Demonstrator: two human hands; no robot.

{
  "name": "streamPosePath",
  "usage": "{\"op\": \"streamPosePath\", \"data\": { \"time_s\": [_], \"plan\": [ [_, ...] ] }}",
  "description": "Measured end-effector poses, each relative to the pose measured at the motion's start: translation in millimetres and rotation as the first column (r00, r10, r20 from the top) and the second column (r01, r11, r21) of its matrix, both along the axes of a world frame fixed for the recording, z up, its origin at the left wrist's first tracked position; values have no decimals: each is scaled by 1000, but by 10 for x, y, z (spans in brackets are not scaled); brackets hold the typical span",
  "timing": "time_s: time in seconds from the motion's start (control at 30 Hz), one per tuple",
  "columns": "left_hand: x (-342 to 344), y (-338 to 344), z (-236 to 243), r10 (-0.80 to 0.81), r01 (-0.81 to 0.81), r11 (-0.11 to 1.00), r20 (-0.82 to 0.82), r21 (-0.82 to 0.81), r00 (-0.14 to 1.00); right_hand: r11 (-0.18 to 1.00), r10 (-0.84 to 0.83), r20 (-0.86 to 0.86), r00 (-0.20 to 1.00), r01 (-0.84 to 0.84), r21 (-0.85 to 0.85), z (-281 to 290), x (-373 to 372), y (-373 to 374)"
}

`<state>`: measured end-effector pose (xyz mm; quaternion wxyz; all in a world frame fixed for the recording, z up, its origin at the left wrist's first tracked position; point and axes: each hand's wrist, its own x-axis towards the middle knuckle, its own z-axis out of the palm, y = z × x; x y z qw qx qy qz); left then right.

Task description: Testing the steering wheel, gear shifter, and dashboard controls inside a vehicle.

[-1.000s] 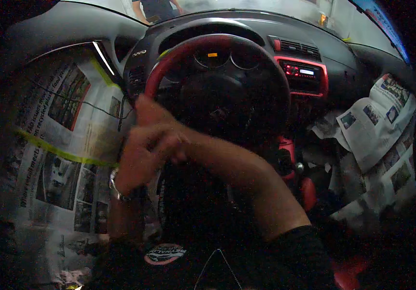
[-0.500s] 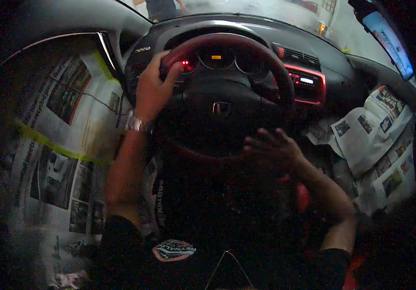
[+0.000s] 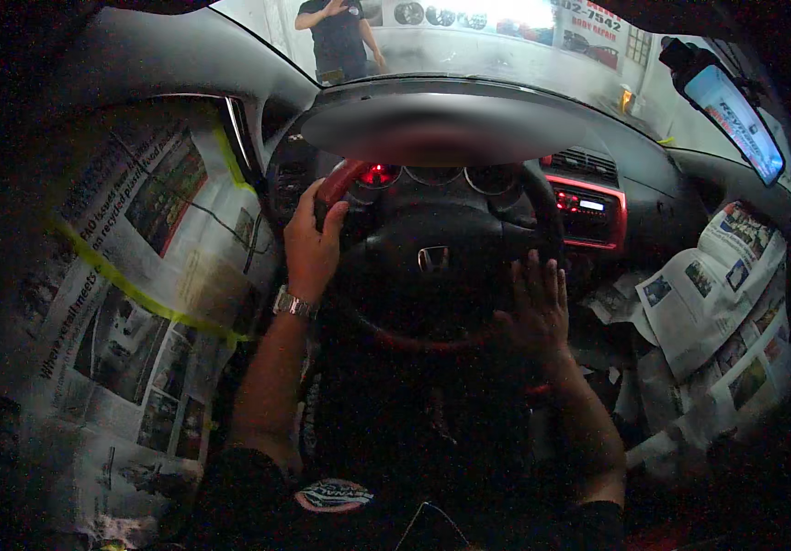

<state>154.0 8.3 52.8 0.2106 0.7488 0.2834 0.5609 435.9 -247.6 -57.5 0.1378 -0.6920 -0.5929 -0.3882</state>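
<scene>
I sit in front of a dark steering wheel (image 3: 400,241) with a reddish tint on its rim. My left hand (image 3: 314,243), with a metal-banded watch (image 3: 295,302) on its wrist, is closed around the rim at the upper left. Beside the lower right of the rim, my right hand (image 3: 537,298) has its fingers stretched upward and apart, holding nothing. Whether its palm touches the wheel I cannot tell in the dim light. A blurred grey patch hides the wheel's top and part of the instrument cluster (image 3: 377,174).
Newspaper with yellow tape covers the left door (image 3: 120,340). More newspaper (image 3: 703,294) lies over the passenger side. A red-lit radio panel (image 3: 588,211) sits right of the wheel, and a mirror (image 3: 734,119) hangs at upper right. Beyond the windshield stands a person (image 3: 339,41).
My right hand has moved up and slightly right, and its fingers now point upward. The left hand still grips the rim. My view has tilted, showing more of the person outside.
</scene>
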Motion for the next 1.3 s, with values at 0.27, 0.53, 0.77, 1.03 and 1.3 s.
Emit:
{"op": "streamPosePath", "data": {
  "time_s": [0.27,0.53,0.77,1.03,1.3],
  "plan": [
    [4,15,-37,40,-40,996,-4,75,999,999,0,-43,999,-2,-47,92,-94,-75],
    [1,33,-25,15,-16,996,5,88,1000,999,1,-17,1000,-2,-51,119,-94,-61],
    [16,31,-22,35,-35,998,-3,48,999,997,-8,-84,996,1,-83,105,-104,-59],
    [-1,52,-16,8,-8,1000,-8,4,1000,995,-28,-119,993,16,-102,115,-140,-44],
    [13,59,-62,69,-71,988,16,135,997,965,61,-263,963,11,264,-285,396,-454]
  ]
}}
